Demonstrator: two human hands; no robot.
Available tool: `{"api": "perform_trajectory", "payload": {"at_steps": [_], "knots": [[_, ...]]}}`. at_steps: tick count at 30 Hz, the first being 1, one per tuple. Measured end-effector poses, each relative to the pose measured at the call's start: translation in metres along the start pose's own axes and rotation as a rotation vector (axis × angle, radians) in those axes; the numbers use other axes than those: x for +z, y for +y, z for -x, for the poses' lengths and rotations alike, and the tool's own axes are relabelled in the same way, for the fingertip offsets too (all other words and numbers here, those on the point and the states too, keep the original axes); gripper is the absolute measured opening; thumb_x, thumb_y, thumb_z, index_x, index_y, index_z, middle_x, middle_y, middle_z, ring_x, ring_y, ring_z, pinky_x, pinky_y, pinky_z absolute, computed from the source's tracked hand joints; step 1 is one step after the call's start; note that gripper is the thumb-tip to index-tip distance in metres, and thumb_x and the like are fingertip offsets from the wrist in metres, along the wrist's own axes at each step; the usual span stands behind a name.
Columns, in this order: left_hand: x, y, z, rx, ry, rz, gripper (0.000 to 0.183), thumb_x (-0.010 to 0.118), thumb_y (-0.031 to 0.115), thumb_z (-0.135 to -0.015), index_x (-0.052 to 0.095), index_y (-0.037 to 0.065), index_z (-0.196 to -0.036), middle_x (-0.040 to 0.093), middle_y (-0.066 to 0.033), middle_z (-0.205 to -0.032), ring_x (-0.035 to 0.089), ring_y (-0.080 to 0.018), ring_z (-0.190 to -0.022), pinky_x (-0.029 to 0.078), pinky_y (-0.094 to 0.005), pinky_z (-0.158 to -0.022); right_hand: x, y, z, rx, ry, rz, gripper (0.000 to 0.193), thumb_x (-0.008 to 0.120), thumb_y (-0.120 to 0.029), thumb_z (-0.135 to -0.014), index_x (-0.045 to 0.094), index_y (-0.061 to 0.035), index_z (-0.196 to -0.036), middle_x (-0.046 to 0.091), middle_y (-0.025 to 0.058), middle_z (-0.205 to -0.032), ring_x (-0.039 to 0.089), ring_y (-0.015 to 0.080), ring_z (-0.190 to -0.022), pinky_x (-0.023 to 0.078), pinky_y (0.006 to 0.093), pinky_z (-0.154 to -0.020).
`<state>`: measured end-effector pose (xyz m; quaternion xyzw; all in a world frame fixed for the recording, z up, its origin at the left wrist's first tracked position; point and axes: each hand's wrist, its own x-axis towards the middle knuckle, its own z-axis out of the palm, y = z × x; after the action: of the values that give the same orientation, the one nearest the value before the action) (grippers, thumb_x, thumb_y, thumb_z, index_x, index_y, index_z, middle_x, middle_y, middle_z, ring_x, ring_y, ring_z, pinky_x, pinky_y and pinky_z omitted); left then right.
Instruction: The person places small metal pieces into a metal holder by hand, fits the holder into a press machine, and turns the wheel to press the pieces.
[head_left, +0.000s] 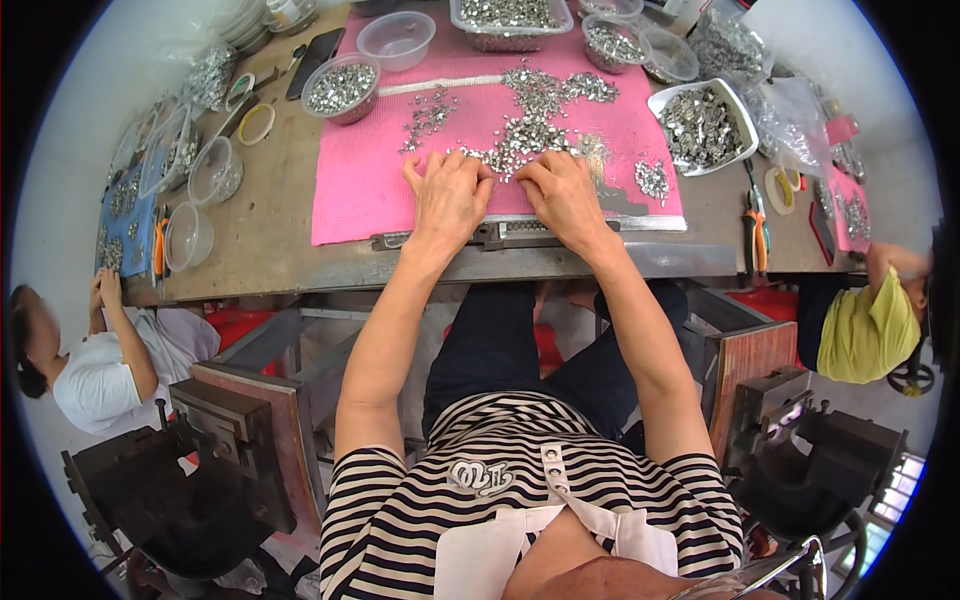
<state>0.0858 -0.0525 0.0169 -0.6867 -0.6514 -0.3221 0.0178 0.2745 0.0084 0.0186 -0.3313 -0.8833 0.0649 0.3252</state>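
Note:
My left hand (449,197) rests over the pink mat (360,185), its thumb and index finger pinched together and the little finger held out. Across a narrow gap, my right hand (566,200) is closed in a similar pinch. Whatever sits between the fingertips is too small to make out. Just beyond both hands lies a loose heap of small shiny metal pieces (530,135), reaching almost to the fingertips. Beneath my wrists, a slotted metal rail (515,232) runs along the front edge of the mat.
Clear tubs of metal pieces, such as a round tub (342,90), line the back. A white tray (748,130) of pieces stands right. Orange-handled pliers (756,235) lie beyond it. An empty tub (190,237) stands left. Co-workers sit at both sides.

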Motion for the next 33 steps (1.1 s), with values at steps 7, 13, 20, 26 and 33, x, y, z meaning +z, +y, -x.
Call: {"api": "perform_trajectory", "payload": {"at_steps": [7, 13, 20, 26, 33], "knots": [[-0.010, 0.014, 0.014, -0.017, 0.030, 0.107, 0.006, 0.073, 0.016, -0.088, 0.071, 0.011, -0.091, 0.066, -0.0006, -0.086, 0.058, -0.0212, -0.089, 0.030, -0.0483, -0.102, -0.005, 0.007, 0.003, 0.097, -0.064, -0.136, 0.008, 0.070, -0.011, -0.087, 0.071, -0.0079, -0.094, 0.061, 0.0094, -0.090, 0.060, 0.0285, -0.093, 0.044, 0.0420, -0.085], [-0.006, 0.030, 0.026, 0.034, 0.081, 0.211, 0.006, 0.071, 0.013, -0.087, 0.067, 0.011, -0.091, 0.062, -0.0013, -0.086, 0.058, -0.0230, -0.092, 0.032, -0.0507, -0.099, 0.003, 0.000, -0.001, -0.014, 0.028, 0.033, 0.008, 0.071, -0.011, -0.086, 0.069, -0.0055, -0.091, 0.062, 0.0093, -0.088, 0.061, 0.0292, -0.087, 0.044, 0.0419, -0.080], [-0.001, 0.048, 0.032, 0.154, -0.006, 0.297, 0.011, 0.072, 0.010, -0.085, 0.066, 0.008, -0.095, 0.062, -0.0026, -0.091, 0.058, -0.0224, -0.089, 0.034, -0.0428, -0.097, -0.019, 0.006, 0.011, 0.092, -0.006, -0.083, 0.007, 0.069, -0.007, -0.086, 0.067, -0.0046, -0.092, 0.062, 0.0099, -0.086, 0.061, 0.0293, -0.082, 0.044, 0.0405, -0.080], [0.007, 0.053, 0.031, 0.205, -0.026, 0.321, 0.011, 0.073, 0.010, -0.082, 0.065, 0.009, -0.090, 0.060, -0.0031, -0.088, 0.059, -0.0229, -0.091, 0.036, -0.0461, -0.097, -0.051, -0.005, 0.044, 0.159, -0.056, -0.299, 0.010, 0.070, -0.001, -0.085, 0.063, -0.0015, -0.091, 0.062, 0.0100, -0.088, 0.061, 0.0284, -0.084, 0.046, 0.0397, -0.079], [0.009, 0.057, 0.030, 0.257, 0.008, 0.263, 0.011, 0.073, 0.011, -0.081, 0.065, 0.009, -0.089, 0.060, -0.0034, -0.089, 0.059, -0.0229, -0.093, 0.036, -0.0490, -0.100, -0.044, -0.006, 0.056, 0.029, -0.018, -0.222, 0.017, 0.072, 0.002, -0.080, 0.062, -0.0013, -0.093, 0.062, 0.0101, -0.095, 0.058, 0.0301, -0.087, 0.045, 0.0401, -0.077]]}}
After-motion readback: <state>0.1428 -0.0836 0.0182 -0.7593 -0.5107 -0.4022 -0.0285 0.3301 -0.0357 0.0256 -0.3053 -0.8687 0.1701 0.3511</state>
